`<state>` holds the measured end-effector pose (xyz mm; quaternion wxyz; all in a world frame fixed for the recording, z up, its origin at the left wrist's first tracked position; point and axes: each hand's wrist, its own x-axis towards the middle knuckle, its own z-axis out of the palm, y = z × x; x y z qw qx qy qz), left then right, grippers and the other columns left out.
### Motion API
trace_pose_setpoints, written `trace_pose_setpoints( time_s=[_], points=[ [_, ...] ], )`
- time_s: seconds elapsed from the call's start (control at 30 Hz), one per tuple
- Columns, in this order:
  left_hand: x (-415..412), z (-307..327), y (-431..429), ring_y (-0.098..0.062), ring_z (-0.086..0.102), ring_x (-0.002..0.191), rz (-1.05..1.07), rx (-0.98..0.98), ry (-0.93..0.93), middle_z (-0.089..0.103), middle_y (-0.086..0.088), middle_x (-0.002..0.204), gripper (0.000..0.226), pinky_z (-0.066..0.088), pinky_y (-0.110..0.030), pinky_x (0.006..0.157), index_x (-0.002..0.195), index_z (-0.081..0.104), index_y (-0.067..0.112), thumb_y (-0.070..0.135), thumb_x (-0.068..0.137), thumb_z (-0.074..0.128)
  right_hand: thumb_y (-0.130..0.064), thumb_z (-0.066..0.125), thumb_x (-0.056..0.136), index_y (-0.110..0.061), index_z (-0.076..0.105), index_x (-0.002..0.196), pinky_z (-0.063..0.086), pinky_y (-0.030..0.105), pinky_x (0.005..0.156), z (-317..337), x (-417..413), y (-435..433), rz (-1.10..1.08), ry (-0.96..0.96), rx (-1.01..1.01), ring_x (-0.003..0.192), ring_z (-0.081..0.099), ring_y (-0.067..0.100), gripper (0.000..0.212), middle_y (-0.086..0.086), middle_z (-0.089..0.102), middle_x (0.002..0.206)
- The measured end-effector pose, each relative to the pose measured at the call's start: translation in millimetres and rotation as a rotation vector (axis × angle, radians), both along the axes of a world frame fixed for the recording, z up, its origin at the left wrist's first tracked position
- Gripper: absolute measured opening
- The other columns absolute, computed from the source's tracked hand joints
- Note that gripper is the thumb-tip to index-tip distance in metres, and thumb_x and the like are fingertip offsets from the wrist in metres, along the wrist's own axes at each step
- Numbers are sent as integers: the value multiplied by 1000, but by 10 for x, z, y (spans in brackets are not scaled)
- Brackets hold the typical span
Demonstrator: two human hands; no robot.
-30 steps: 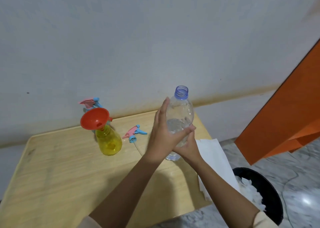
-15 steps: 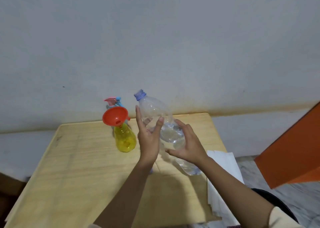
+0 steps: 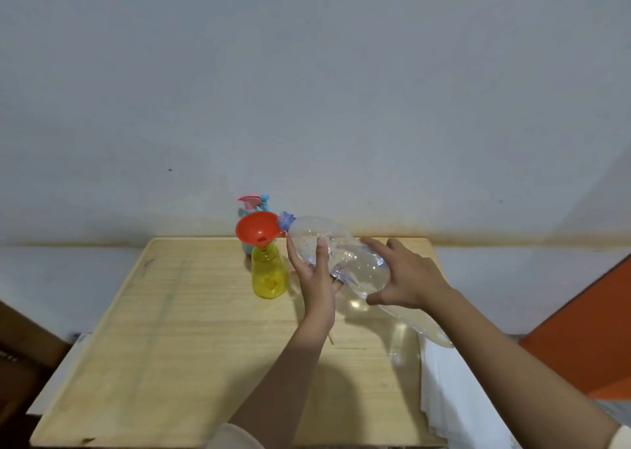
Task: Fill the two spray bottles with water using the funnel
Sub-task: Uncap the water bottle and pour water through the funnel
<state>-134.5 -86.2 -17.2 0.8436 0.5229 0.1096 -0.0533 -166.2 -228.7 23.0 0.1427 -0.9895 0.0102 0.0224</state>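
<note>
Pale wooden table (image 3: pixel 191 346) against a stained grey-white wall (image 3: pixel 307 90), orange panel (image 3: pixel 587 339) at right

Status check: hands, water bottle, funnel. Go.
Left hand and right hand both gripping clear water bottle, tipped, mouth at orange funnel in yellow spray bottle. Nothing blocking.

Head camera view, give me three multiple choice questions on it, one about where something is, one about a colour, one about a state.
1. Where does the funnel sit?
A. In the neck of the yellow spray bottle
B. Flat on the table
C. In the left hand

2. What colour is the funnel?
A. Green
B. Orange-red
C. White

3. How is the clear water bottle held?
A. Upright, capped
B. Lying on the table
C. Tipped, its open mouth at the funnel's rim, in both hands

Answers: 1 A, its spout enters the bottle's neck. 2 B, the cone is plainly orange-red. 3 C, the left and right hand grip it slanted.
</note>
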Motion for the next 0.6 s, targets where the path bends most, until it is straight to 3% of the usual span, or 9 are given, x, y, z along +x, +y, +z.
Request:
trace_pose_setpoints(
  time_s=[0.1,0.23,0.37,0.43,0.5,0.6],
  points=[
    [-4,22,-17,-27,58,120,4,-19,15,39,7,148,62,57,-30,67,124,22,71,61,78,61,-51,73,57,-48,19,140,46,31,73,73,10,0,14,9,-24,95,57,19,99,-6,42,110],
    [15,56,-29,-28,58,120,27,-59,69,41,6,147,62,55,-32,69,133,18,65,53,87,58,-50,73,58,-45,20,141,46,32,72,181,35,33,28,21,-73,93,57,21,99,-7,39,104],
    [38,80,-34,-29,62,111,36,-81,83,58,10,117,63,54,-34,69,142,15,53,47,92,54,-50,73,57,-44,22,140,43,31,70,263,48,57,27,23,-134,82,52,20,97,-8,38,101],
    [42,97,-31,-30,65,107,34,-101,84,58,6,121,61,55,-35,70,141,17,53,46,92,54,-51,73,57,-43,23,139,45,32,70,289,55,68,28,24,-153,80,52,21,97,-7,39,99],
    [48,113,-29,-31,65,108,35,-118,90,53,4,129,62,55,-40,75,141,17,53,47,91,55,-51,73,57,-43,23,139,46,32,71,316,70,79,33,30,-166,81,55,22,96,-6,40,99],
    [61,113,-46,-30,65,107,43,-123,105,60,4,116,65,52,-47,87,143,15,49,47,92,54,-50,72,58,-42,23,140,42,30,66,355,94,88,38,41,-187,76,49,21,96,-3,45,105]
  ],
)
